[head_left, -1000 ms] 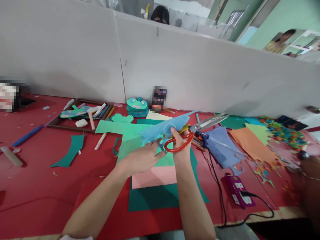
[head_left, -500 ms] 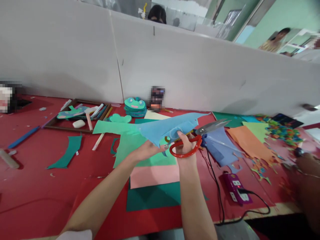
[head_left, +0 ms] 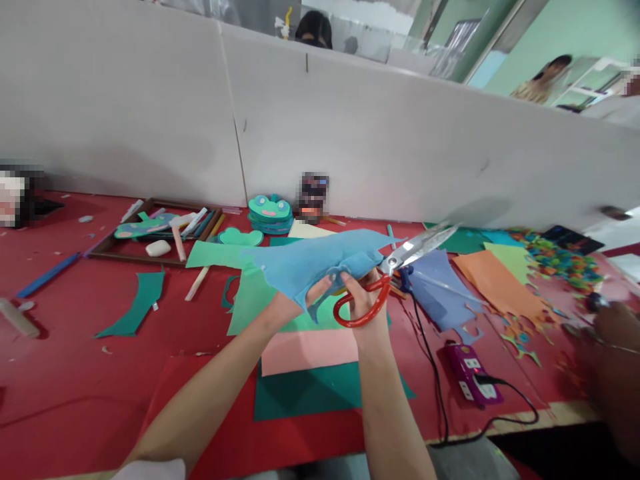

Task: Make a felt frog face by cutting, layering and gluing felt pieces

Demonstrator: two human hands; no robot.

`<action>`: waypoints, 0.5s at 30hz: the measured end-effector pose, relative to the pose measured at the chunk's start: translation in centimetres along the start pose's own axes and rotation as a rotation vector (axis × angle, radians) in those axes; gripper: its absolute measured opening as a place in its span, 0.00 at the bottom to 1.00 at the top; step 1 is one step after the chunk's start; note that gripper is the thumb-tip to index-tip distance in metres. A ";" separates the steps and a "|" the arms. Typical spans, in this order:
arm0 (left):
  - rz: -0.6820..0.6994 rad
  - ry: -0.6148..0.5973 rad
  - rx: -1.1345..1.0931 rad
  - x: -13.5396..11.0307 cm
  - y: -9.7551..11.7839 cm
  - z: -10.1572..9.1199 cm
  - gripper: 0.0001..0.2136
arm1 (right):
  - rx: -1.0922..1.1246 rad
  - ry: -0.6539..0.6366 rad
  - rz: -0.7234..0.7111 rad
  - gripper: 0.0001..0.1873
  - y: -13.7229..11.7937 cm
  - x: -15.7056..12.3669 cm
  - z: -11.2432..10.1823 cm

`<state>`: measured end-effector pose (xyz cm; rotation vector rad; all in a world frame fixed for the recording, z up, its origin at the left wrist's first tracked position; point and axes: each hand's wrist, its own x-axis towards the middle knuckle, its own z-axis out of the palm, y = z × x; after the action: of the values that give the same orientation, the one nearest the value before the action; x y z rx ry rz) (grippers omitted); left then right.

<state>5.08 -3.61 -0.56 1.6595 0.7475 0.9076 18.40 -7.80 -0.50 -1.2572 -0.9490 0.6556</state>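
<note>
My right hand (head_left: 361, 293) grips red-handled scissors (head_left: 395, 270), blades pointing up to the right. My left hand (head_left: 295, 301) pinches a light blue foam sheet (head_left: 310, 260) from below, holding it above the table right beside the scissors' pivot. Under both hands lie a light green sheet (head_left: 250, 293), a pink sheet (head_left: 310, 350) and a dark green sheet (head_left: 305, 393) on the red table (head_left: 75, 373).
A wooden tray (head_left: 150, 233) of sticks sits at back left, with frog-shaped foam cutouts (head_left: 271, 212) by the white partition (head_left: 350, 133). Orange and blue sheets and scraps (head_left: 500, 287) lie right. A purple device (head_left: 467, 373) with a black cable lies nearby. Another person's hand (head_left: 613, 333) is at far right.
The blue sheet has been turned and shifted left in my left hand. The scissors tilted steeper, and my right hand drew closer to my left.
</note>
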 end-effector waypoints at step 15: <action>-0.066 0.000 0.145 0.0 0.3 -0.7 0.20 | 0.087 -0.098 0.043 0.07 -0.5 -0.3 0.7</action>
<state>4.50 -3.37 -0.18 1.7504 0.8812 0.8231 17.58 -7.80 -0.06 -1.1795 -0.9662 0.7899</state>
